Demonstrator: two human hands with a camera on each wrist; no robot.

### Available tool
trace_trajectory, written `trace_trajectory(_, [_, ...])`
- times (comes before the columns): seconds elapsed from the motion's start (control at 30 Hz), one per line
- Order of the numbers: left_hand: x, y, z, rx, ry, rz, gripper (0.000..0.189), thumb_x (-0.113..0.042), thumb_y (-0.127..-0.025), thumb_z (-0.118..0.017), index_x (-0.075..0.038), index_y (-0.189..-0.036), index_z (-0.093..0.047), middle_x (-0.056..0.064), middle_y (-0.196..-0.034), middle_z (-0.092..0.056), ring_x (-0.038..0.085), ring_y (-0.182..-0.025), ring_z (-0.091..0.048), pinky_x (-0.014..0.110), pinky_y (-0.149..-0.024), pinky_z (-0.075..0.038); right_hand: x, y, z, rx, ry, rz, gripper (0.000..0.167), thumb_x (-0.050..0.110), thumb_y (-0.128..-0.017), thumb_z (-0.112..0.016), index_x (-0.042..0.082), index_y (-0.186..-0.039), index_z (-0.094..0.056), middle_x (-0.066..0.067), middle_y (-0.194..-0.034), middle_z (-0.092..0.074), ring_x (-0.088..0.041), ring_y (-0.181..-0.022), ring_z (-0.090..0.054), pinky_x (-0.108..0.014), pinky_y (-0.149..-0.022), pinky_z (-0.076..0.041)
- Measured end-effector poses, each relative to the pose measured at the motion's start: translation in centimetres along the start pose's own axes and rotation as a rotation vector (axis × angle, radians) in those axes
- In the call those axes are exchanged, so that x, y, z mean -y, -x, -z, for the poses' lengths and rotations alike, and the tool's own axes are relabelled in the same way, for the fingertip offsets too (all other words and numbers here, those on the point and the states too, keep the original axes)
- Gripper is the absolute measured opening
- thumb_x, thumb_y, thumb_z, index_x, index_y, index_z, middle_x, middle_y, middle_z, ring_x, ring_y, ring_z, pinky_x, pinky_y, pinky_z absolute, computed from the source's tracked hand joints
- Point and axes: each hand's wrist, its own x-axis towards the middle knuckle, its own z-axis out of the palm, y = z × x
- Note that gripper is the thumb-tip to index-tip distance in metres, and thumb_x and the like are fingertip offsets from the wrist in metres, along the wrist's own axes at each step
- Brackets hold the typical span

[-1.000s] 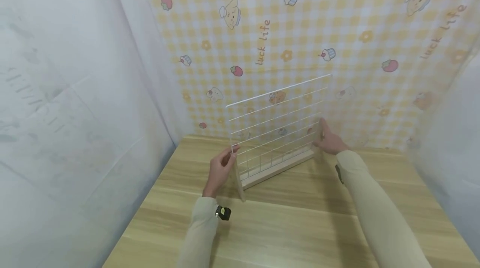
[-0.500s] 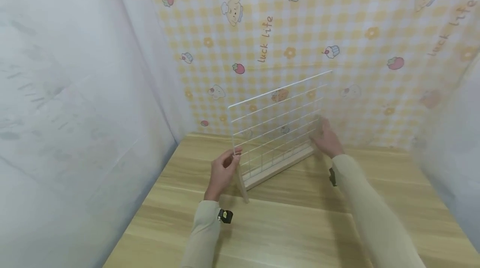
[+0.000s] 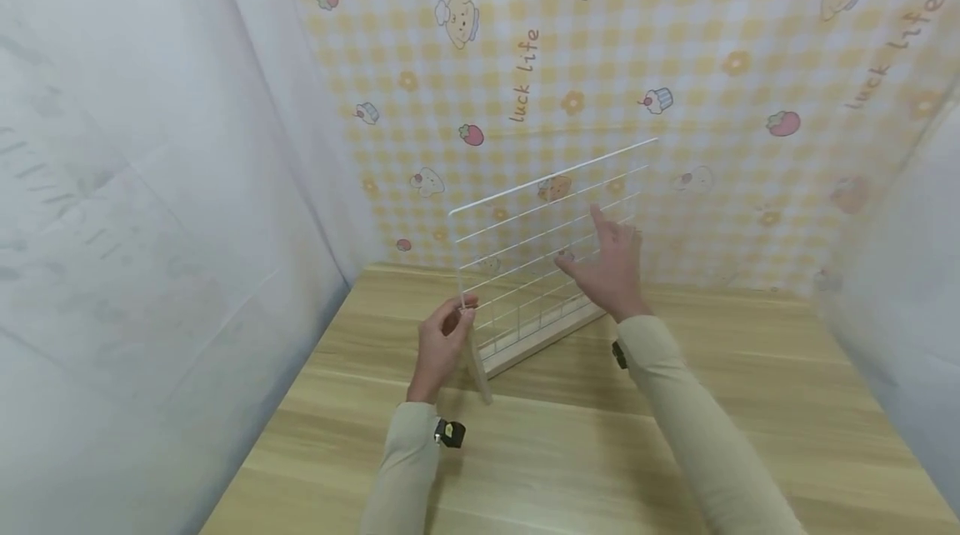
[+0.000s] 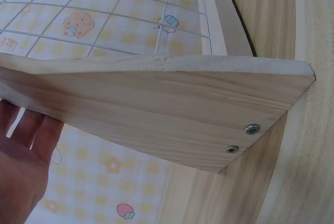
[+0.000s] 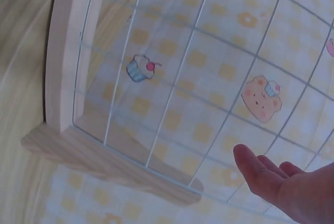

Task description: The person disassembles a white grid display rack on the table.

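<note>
A white wire grid stand (image 3: 555, 175) stands slantwise on the table, its mesh rising from a pale wooden base bar (image 3: 543, 341). My left hand (image 3: 438, 349) pinches the upper part of the left wooden side panel (image 4: 156, 109), thumb in front. Two metal screws (image 4: 252, 129) sit near that panel's lower edge. In front of the mesh, toward its right half, my right hand (image 3: 611, 268) is raised with fingers extended and thumb spread, holding nothing. The right wooden side panel (image 5: 115, 166) shows in the right wrist view; in the head view my right hand covers it.
The wood-grain table (image 3: 540, 468) runs back to a yellow checked cloth (image 3: 573, 52) close behind the stand. White cloth (image 3: 135, 185) hangs along the left side, and more white cloth (image 3: 900, 268) on the right. A small black device (image 3: 450, 433) is on the left wrist.
My right hand has left the stand's right side panel and moved left, in front of the mesh, fingers opening. My left hand keeps its hold; the stand stays about where it was.
</note>
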Motion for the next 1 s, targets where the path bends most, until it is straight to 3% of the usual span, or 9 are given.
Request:
trace_trajectory(0.13, [-0.1,0.2,-0.2,-0.003,-0.009,-0.006,0.027,-0.013,-0.101,-0.059,-0.001,-0.125,-0.066,0.015,-0.125,-0.071,0.015,-0.11,-0.07,0.037,-0.105,-0.053,0.3,0.0,-1.1,0.033,-0.009,-0.005,0.107,0.046,-0.081,-0.081,0.027,-0.162,-0.014,-0.026,-0.16,-0.028,-0.048,-0.147,-0.029,-0.072,-0.118,-0.024])
trace_trajectory(0.2, [-0.2,0.2,-0.3,0.0,-0.011,-0.009,0.027,-0.013,-0.102,-0.059,-0.001,-0.125,-0.066,0.015,-0.125,-0.071,0.01,-0.107,-0.07,0.041,-0.106,-0.053,0.2,0.0,-1.6,0.033,-0.069,-0.01,0.11,0.041,-0.079,-0.084,0.026,-0.162,-0.013,-0.027,-0.16,-0.024,-0.048,-0.146,-0.029,-0.071,-0.112,-0.034])
trace_trajectory(0.37, [-0.2,0.3,-0.3,-0.005,-0.021,-0.015,0.023,-0.013,-0.102,-0.058,-0.004,-0.122,-0.068,0.013,-0.123,-0.072,-0.001,-0.099,-0.067,0.045,-0.107,-0.052,0.1,-0.2,-2.7,-0.012,-0.135,-0.004,0.114,0.036,-0.074,-0.088,0.028,-0.161,-0.016,-0.024,-0.159,-0.024,-0.045,-0.144,-0.034,-0.067,-0.112,-0.038])
trace_trajectory(0.5, [-0.2,0.4,-0.2,-0.009,-0.025,-0.029,0.023,-0.013,-0.102,-0.058,-0.003,-0.121,-0.067,0.014,-0.123,-0.072,-0.003,-0.098,-0.067,0.046,-0.107,-0.052,-0.2,-0.4,-3.7,-0.063,-0.173,0.012,0.116,0.03,-0.071,-0.091,0.029,-0.161,-0.018,-0.023,-0.157,-0.024,-0.045,-0.139,-0.038,-0.064,-0.11,-0.041])
trace_trajectory(0.67, [0.0,0.3,-0.2,-0.023,-0.019,-0.045,0.025,-0.011,-0.102,-0.058,0.001,-0.122,-0.066,0.017,-0.123,-0.071,-0.003,-0.097,-0.066,0.049,-0.108,-0.051,-0.8,-0.7,-4.9,-0.127,-0.138,0.026,0.116,0.029,-0.07,-0.092,0.028,-0.16,-0.019,-0.022,-0.155,-0.025,-0.046,-0.125,-0.05,-0.059,-0.099,-0.052])
trace_trajectory(0.77, [0.2,0.2,-0.3,-0.025,-0.013,-0.045,0.025,-0.011,-0.102,-0.058,0.001,-0.123,-0.066,0.016,-0.123,-0.071,-0.003,-0.099,-0.066,0.049,-0.108,-0.05,-1.0,-0.9,-5.3,-0.17,-0.12,0.034,0.114,0.025,-0.069,-0.093,0.027,-0.158,-0.022,-0.023,-0.152,-0.028,-0.044,-0.123,-0.051,-0.057,-0.099,-0.053])
trace_trajectory(0.87, [0.4,0.2,-0.4,-0.03,-0.006,-0.049,0.025,-0.011,-0.102,-0.058,0.001,-0.122,-0.066,0.017,-0.122,-0.071,0.006,-0.095,-0.069,0.051,-0.109,-0.049,-1.1,-0.9,-5.4,-0.208,-0.13,0.059,0.113,0.021,-0.068,-0.094,0.025,-0.158,-0.026,-0.024,-0.15,-0.031,-0.043,-0.131,-0.045,-0.058,-0.105,-0.049])
trace_trajectory(1.0, [0.5,0.3,-0.7,-0.045,0.002,-0.054,0.023,-0.01,-0.102,-0.058,-0.002,-0.121,-0.066,0.018,-0.124,-0.07,0.031,-0.103,-0.071,0.054,-0.11,-0.048,-1.4,-0.9,-5.5,-0.228,-0.14,0.093,0.114,0.02,-0.066,-0.095,0.023,-0.158,-0.028,-0.025,-0.145,-0.034,-0.042,-0.126,-0.046,-0.059,-0.103,-0.049])
